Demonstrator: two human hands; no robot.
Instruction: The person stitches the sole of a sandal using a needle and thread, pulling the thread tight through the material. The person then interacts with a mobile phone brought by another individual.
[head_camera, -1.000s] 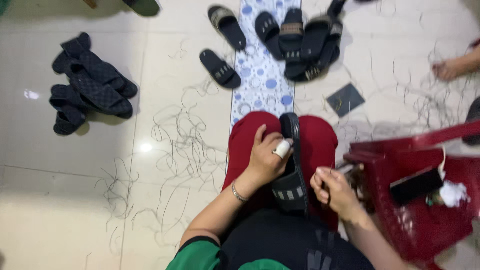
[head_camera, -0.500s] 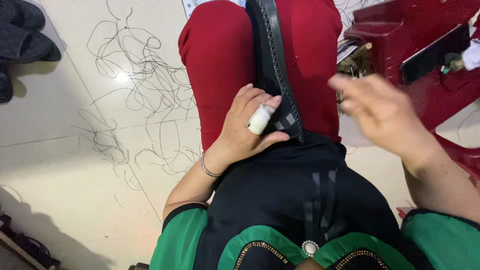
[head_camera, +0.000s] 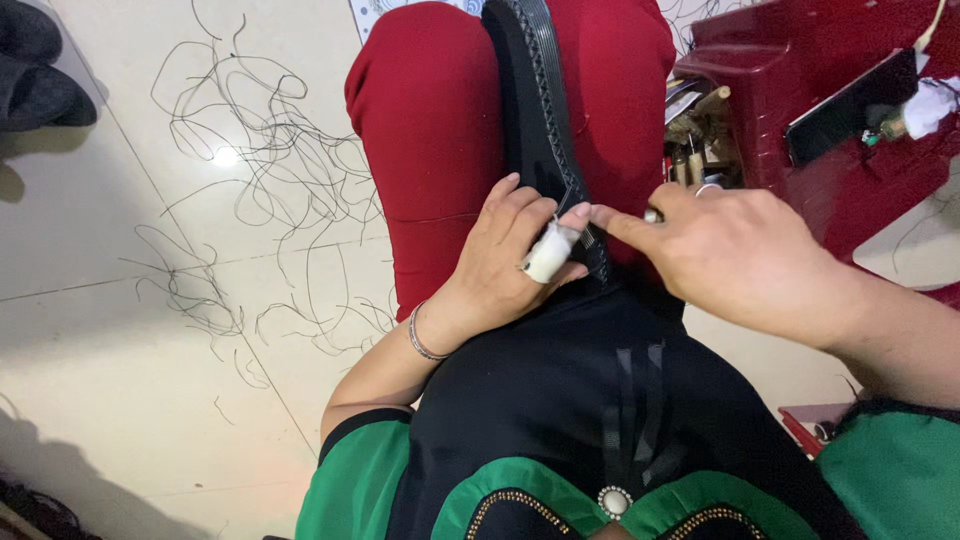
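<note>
- While the left hand (head_camera: 500, 262) grips the black sandal sole (head_camera: 545, 130) from the side, fingers curled against its edge and one finger wrapped in white tape (head_camera: 548, 255), the sole lies lengthwise in the groove between the red-clad knees (head_camera: 425, 150).
- The right hand (head_camera: 735, 255) reaches in from the right, forefinger stretched out to the stitched rim of the sole, close to the taped finger; whether it pinches a needle or thread I cannot tell.
- The step in hand looks like hand-stitching along the sole's edge; the next move seems to call for a steady left-hand clamp and a fine placement at the rim by the right fingertips.
- The sole is long and narrow, ribbed rubber with a row of pale stitches along its border.
- Further out, a red plastic stool (head_camera: 800, 60) holds small tools and a dark phone (head_camera: 850, 105).
- Loose black threads (head_camera: 250, 130) curl over the glossy pale floor tiles (head_camera: 120, 300).
</note>
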